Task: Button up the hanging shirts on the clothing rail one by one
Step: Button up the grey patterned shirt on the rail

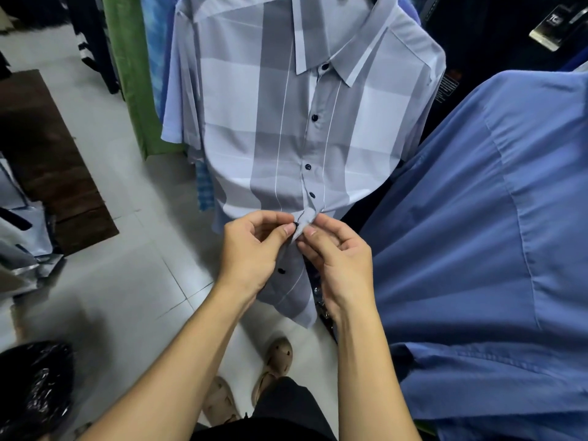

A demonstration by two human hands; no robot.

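Note:
A grey and pale-lilac checked short-sleeved shirt hangs in front of me, facing me. Its dark buttons are fastened from the collar down to a button just above my hands. My left hand pinches a dark button on the shirt's left front edge between thumb and forefinger. My right hand pinches the facing placket edge right against that button. One more dark button lies loose lower down, below my left hand.
A plain blue shirt hangs close on my right. Green and blue garments hang behind to the left. A dark brown mat and a black plastic bag lie on the pale tiled floor. My sandalled feet stand below.

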